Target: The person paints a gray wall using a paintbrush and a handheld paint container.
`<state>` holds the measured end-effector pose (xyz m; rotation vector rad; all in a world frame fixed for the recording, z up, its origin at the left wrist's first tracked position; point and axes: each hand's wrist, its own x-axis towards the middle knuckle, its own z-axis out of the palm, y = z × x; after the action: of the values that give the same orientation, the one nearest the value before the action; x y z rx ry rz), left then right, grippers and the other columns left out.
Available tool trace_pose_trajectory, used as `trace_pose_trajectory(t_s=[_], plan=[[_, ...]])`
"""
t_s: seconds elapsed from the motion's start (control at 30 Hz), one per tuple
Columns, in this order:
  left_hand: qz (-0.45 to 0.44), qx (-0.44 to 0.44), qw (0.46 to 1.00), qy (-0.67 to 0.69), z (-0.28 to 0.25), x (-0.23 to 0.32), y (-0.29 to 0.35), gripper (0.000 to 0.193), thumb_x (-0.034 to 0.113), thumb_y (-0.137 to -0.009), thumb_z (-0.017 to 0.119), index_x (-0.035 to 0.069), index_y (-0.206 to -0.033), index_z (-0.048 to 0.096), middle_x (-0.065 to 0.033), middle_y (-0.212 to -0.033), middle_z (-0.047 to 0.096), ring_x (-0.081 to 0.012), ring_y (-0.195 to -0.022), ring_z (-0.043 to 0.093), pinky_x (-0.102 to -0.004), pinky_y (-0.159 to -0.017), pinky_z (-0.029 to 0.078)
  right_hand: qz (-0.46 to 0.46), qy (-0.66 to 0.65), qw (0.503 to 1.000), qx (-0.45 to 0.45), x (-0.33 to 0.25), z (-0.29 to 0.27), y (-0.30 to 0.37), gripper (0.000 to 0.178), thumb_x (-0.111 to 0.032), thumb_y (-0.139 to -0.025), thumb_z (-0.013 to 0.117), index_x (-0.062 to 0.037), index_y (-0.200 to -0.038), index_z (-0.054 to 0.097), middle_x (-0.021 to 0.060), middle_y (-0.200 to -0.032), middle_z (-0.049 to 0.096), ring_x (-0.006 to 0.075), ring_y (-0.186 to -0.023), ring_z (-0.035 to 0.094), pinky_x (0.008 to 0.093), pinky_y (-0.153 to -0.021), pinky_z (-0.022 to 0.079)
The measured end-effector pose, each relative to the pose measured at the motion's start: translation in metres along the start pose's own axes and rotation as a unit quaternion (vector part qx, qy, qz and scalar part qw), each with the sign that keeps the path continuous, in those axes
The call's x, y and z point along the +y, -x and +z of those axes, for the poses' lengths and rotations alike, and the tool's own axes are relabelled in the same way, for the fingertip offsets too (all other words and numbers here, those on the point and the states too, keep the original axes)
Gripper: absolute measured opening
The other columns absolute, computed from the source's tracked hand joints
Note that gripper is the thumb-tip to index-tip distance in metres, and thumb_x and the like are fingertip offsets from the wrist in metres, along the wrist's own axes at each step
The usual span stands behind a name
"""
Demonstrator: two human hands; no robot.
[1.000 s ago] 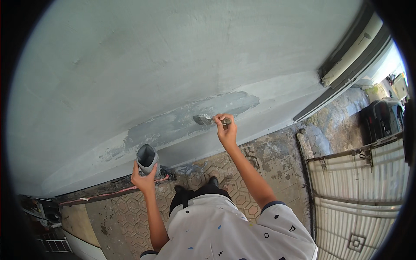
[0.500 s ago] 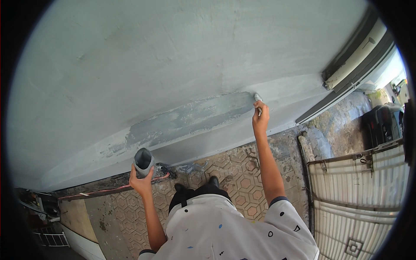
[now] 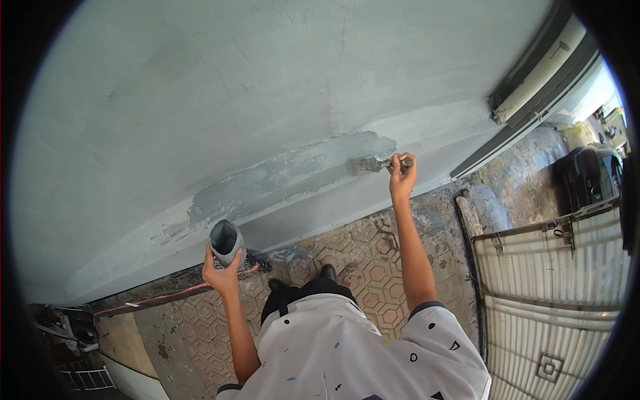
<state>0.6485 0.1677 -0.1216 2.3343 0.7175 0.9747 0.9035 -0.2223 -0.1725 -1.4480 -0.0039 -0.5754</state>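
Grasping with the right hand [image 3: 402, 176] a flat, grey-stained paintbrush [image 3: 375, 165] pointing toward nine o'clock, and with the left hand [image 3: 223, 274] a rounded, grey, open-topped container [image 3: 227, 255] at twelve o'clock.

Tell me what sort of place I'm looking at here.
Probably an outdoor yard or driveway beside a building: patterned paving runs near the foot of a grey wall, what looks like a ribbed gate is at lower right, and a dark vehicle stands beyond it.
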Motion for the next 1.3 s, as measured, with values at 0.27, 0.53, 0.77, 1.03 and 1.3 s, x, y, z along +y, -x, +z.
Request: trace_pose_trajectory(t_s=[0.27, 0.53, 0.77, 1.03, 1.3], plan=[[-0.042, -0.008, 0.998, -0.051, -0.019, -0.014, 0.011, 0.076, 0.024, -0.054, 0.087, -0.008, -0.116, 0.058, -0.022, -0.109, 0.064, -0.0292, -0.099, 0.063, -0.0359, -0.089, 0.046, -0.138, 0.203, 0.968, 0.057, -0.038, -0.025, -0.024, 0.01, -0.001, -0.089, 0.056, -0.0026, -0.096, 0.049, 0.0124, -0.088, 0.062, 0.0248, -0.081, 0.061, 0.0341, -0.073, 0.05], [-0.008, -0.001, 1.0, -0.019, -0.008, -0.001, 0.009, 0.073, 0.027, -0.052, 0.087, -0.008, -0.111, 0.06, -0.0226, -0.104, 0.065, -0.0353, -0.093, 0.064, -0.0408, -0.083, 0.048, -0.218, 0.209, 0.888, -0.347, -0.066, 0.114, 0.141, 0.023, 0.003, -0.077, 0.056, -0.0107, -0.095, 0.05, 0.0091, -0.101, 0.055, 0.0334, -0.102, 0.051, 0.037, -0.086, 0.047], [0.012, 0.014, 0.999, -0.037, -0.019, -0.002, 0.009, 0.073, 0.026, -0.052, 0.087, -0.009, -0.11, 0.06, -0.0231, -0.104, 0.064, -0.0338, -0.092, 0.064, -0.0389, -0.081, 0.049, 0.189, -0.203, 0.943, -0.186, -0.061, 0.114, 0.103, 0.014, -0.013, -0.097, 0.048, -0.0157, -0.1, 0.034, 0.0016, -0.096, 0.052, 0.0155, -0.1, 0.059, 0.025, -0.071, 0.047], [-0.059, 0.035, 0.997, -0.046, -0.042, -0.026, 0.015, 0.07, 0.027, -0.052, 0.088, -0.007, -0.107, 0.061, -0.0192, -0.097, 0.066, -0.0275, -0.081, 0.064, -0.0344, -0.066, 0.049, 0.0, 0.065, 0.997, -0.029, -0.039, 0.001, -0.012, 0.009, -0.003, -0.095, 0.048, -0.0075, -0.098, 0.04, 0.0045, -0.091, 0.053, 0.0169, -0.086, 0.06, 0.0267, -0.074, 0.047], [0.034, 0.011, 0.998, -0.045, -0.019, -0.012, 0.004, 0.07, 0.025, -0.05, 0.087, -0.006, -0.107, 0.061, -0.0188, -0.095, 0.066, -0.0327, -0.085, 0.065, -0.0394, -0.076, 0.048, -0.073, 0.209, 0.963, -0.153, -0.047, 0.049, 0.045, 0.006, 0.005, -0.093, 0.045, -0.0007, -0.095, 0.045, 0.0102, -0.092, 0.056, 0.016, -0.083, 0.054, 0.0253, -0.081, 0.044]])
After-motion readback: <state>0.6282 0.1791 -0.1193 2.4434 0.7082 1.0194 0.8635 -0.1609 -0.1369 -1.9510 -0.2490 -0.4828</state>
